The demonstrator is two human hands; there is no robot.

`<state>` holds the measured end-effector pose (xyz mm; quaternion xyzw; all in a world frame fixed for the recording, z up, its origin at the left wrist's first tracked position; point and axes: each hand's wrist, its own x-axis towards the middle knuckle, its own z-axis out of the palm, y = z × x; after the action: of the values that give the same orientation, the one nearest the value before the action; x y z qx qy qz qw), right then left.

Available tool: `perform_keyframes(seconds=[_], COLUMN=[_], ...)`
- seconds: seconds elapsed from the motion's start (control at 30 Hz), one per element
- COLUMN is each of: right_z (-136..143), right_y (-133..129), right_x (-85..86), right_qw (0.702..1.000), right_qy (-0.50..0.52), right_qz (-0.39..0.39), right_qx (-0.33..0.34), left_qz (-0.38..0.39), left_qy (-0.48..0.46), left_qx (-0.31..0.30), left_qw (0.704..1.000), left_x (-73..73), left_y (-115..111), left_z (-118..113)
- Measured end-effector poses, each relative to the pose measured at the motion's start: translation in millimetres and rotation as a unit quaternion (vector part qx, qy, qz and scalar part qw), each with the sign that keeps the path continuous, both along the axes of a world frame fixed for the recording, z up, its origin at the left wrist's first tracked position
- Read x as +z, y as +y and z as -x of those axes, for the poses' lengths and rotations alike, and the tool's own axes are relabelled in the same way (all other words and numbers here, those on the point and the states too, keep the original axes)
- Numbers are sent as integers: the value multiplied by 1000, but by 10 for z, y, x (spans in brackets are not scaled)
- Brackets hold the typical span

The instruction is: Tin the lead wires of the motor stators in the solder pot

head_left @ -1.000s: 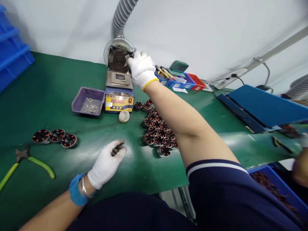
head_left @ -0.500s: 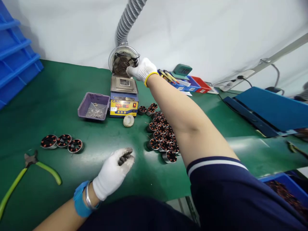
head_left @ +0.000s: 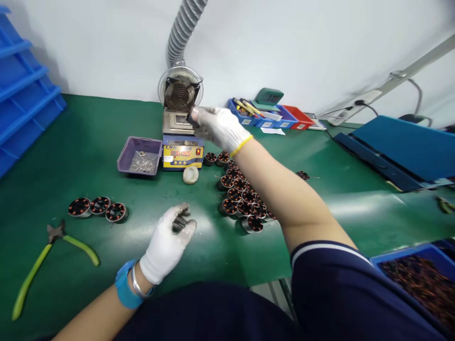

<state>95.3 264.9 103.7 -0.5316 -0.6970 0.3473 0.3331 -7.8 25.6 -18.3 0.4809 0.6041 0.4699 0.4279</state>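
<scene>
My right hand (head_left: 216, 125), in a white glove, is closed at the front right of the solder pot (head_left: 183, 154). Its fingers pinch a small dark and silver part (head_left: 192, 118), mostly hidden by the glove. My left hand (head_left: 168, 241), gloved with dark fingertips, rests low over the green table; its thumb and fingers are apart and hold nothing. Several motor stators (head_left: 244, 208) with copper windings stand grouped below my right forearm. A row of three more stators (head_left: 100, 205) stands to the left. In front of the pot lies a round whitish pad (head_left: 191, 174).
A purple tray (head_left: 122, 158) with metallic scraps adjoins the pot. Green-handled cutters (head_left: 55, 232) lie at left. Behind the pot is a fan grille (head_left: 180, 94) with a grey hose (head_left: 186, 28). Blue bins (head_left: 236, 111) and a clock (head_left: 269, 96) stand at the wall.
My right hand has drawn back from the fan grille, down and toward me, with the small part now showing at its fingertips. My left hand keeps nearly the same place. The view has shifted slightly.
</scene>
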Motion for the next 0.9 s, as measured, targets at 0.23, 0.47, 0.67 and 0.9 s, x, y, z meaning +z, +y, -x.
perform_keyframes(seconds=[0.23,0.47,0.67,0.9], right_z=[-283,-380,-761,-659], right_y=[-1441,-1395,-459,-59], right_x=[-829,-757,-714,-920], right_qw=[976,916,900,866], right_qy=[-69,-267,-422,-482], right_qz=[-71,-90,-87,-97], right_qx=[192,287,66,90], left_qz=[-213,-189,-131,-174], left_qy=[313,452,545,493], left_qx=[112,58,68,94], left_qw=[919,870,825,847], left_x=[28,11,22,151], left_y=[16,38,-138,-144], left_z=[134,265,766,912])
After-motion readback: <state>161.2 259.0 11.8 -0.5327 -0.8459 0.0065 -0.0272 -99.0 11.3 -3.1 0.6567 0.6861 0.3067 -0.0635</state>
